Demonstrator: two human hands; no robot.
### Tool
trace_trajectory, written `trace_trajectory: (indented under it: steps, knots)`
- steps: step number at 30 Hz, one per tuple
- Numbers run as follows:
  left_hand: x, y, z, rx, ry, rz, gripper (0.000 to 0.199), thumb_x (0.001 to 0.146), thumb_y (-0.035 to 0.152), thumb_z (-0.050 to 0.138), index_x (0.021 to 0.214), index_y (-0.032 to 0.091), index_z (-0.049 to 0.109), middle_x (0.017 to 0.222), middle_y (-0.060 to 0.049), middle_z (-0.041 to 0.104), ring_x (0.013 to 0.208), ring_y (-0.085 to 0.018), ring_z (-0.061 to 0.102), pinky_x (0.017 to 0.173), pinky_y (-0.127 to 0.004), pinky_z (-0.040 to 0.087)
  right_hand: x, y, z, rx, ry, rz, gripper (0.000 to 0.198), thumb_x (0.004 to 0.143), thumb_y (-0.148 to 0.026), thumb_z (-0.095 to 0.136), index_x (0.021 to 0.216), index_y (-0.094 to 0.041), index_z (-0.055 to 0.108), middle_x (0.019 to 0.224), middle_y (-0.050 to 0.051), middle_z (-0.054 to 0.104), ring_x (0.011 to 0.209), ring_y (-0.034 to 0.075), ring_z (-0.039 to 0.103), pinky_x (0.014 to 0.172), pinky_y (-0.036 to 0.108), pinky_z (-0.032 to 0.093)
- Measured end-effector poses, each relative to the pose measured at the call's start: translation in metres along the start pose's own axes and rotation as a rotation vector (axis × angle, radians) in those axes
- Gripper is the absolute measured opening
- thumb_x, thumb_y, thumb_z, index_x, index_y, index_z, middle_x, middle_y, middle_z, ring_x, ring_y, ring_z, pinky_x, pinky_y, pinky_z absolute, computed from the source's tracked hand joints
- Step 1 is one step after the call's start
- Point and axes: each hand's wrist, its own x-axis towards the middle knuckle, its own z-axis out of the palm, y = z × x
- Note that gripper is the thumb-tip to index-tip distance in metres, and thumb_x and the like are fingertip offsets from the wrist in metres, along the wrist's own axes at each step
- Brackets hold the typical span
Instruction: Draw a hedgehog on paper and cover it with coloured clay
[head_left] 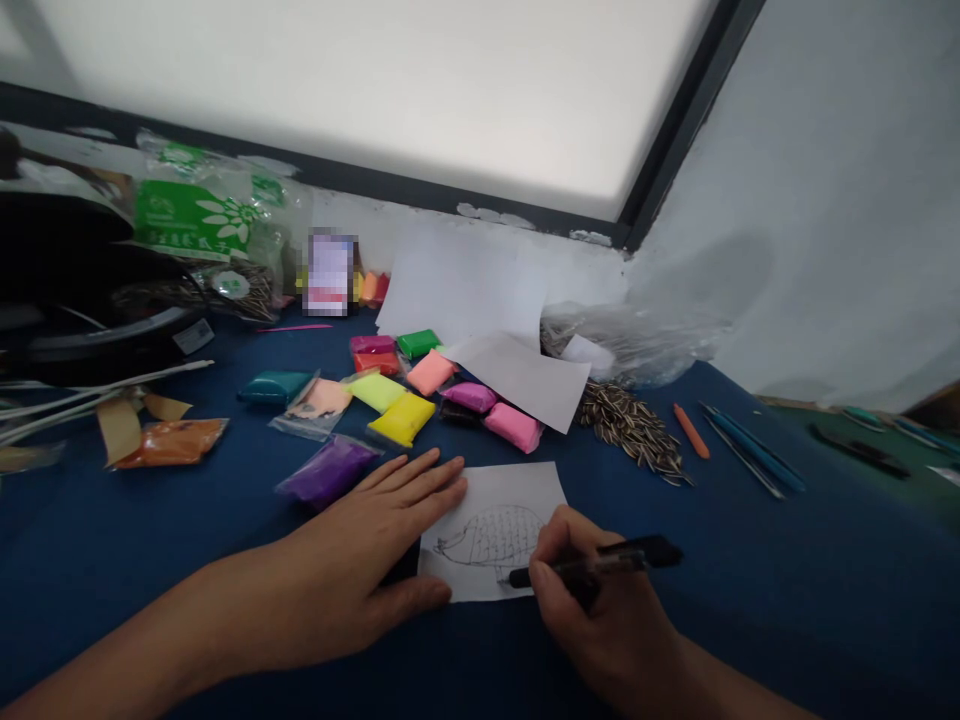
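A small sheet of white paper lies on the blue tabletop, bearing a line drawing of an oval, scale-patterned body with a pointed left end and a short leg-like mark below. Flat across the sheet's left edge rests my left hand, fingers stretched out and holding nothing. My right hand is closed around a black pen, whose tip is at the paper near the leg-like mark. Part of the drawing's right end is hidden behind my right hand. Just beyond my left fingers sits a purple clay packet.
Several coloured packets, including a yellow one, lie beyond the paper. Sunflower seeds are heaped right of a folded white sheet. An orange stick and blue tweezers-like tools lie farther right. A green seed bag stands back left.
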Motion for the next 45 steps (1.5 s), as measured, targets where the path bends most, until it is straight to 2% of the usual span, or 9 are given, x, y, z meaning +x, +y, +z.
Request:
trace_trajectory:
  steps: [8, 13, 21, 28, 34, 40, 45]
  knots:
    - [-0.001, -0.001, 0.001, 0.001, 0.008, 0.011, 0.076, 0.097, 0.054, 0.06, 0.16, 0.035, 0.022, 0.167, 0.001, 0.016, 0.153, -0.033, 0.014, 0.124, -0.057, 0.02, 0.0, 0.002, -0.001, 0.01, -0.003, -0.006, 0.014, 0.085, -0.021, 0.049, 0.072, -0.022, 0.046, 0.056, -0.008, 0.041, 0.044, 0.008, 0.037, 0.042, 0.02, 0.03]
    - [-0.001, 0.001, -0.001, 0.024, -0.043, -0.024, 0.077, 0.097, 0.053, 0.059, 0.161, 0.031, 0.022, 0.168, 0.0, 0.013, 0.154, -0.033, 0.01, 0.124, -0.057, 0.018, 0.001, 0.001, -0.001, 0.017, -0.021, 0.015, 0.014, 0.085, -0.021, 0.048, 0.071, -0.022, 0.045, 0.055, -0.008, 0.04, 0.043, 0.008, 0.038, 0.041, 0.02, 0.03]
    - [0.0, -0.001, 0.002, 0.036, -0.007, 0.01, 0.076, 0.098, 0.053, 0.058, 0.161, 0.034, 0.02, 0.168, 0.0, 0.014, 0.154, -0.032, 0.013, 0.124, -0.056, 0.018, 0.0, -0.001, -0.001, 0.007, -0.014, 0.013, 0.013, 0.084, -0.022, 0.047, 0.071, -0.023, 0.044, 0.054, -0.007, 0.042, 0.042, 0.009, 0.04, 0.041, 0.021, 0.032]
    - [0.0, 0.0, 0.0, 0.035, -0.03, -0.008, 0.076, 0.098, 0.055, 0.056, 0.161, 0.032, 0.02, 0.168, 0.0, 0.013, 0.154, -0.032, 0.011, 0.124, -0.057, 0.018, -0.001, 0.003, 0.0, -0.022, 0.014, -0.018, 0.013, 0.085, -0.019, 0.048, 0.072, -0.023, 0.045, 0.054, -0.007, 0.043, 0.043, 0.008, 0.04, 0.042, 0.02, 0.031]
    - [-0.001, -0.003, 0.002, -0.01, 0.018, 0.012, 0.076, 0.096, 0.054, 0.061, 0.16, 0.036, 0.023, 0.167, 0.001, 0.017, 0.153, -0.034, 0.014, 0.124, -0.057, 0.02, 0.001, 0.006, -0.002, -0.018, 0.073, -0.057, 0.015, 0.087, -0.018, 0.047, 0.073, -0.022, 0.046, 0.058, -0.007, 0.042, 0.045, 0.008, 0.04, 0.043, 0.02, 0.03]
    - [-0.001, -0.003, 0.002, 0.038, -0.033, 0.0, 0.077, 0.099, 0.056, 0.055, 0.161, 0.035, 0.016, 0.168, 0.003, 0.011, 0.154, -0.031, 0.01, 0.124, -0.056, 0.017, -0.001, 0.009, -0.01, 0.003, 0.088, -0.003, 0.017, 0.089, -0.022, 0.049, 0.072, -0.022, 0.046, 0.058, -0.007, 0.041, 0.046, 0.009, 0.037, 0.042, 0.02, 0.029]
    - [-0.001, -0.006, 0.002, 0.019, 0.0, 0.022, 0.075, 0.098, 0.053, 0.058, 0.16, 0.038, 0.018, 0.168, 0.002, 0.014, 0.154, -0.032, 0.014, 0.124, -0.055, 0.019, -0.003, 0.013, -0.009, 0.012, 0.067, 0.004, 0.017, 0.091, -0.022, 0.049, 0.074, -0.021, 0.048, 0.059, -0.007, 0.042, 0.047, 0.008, 0.037, 0.044, 0.02, 0.029]
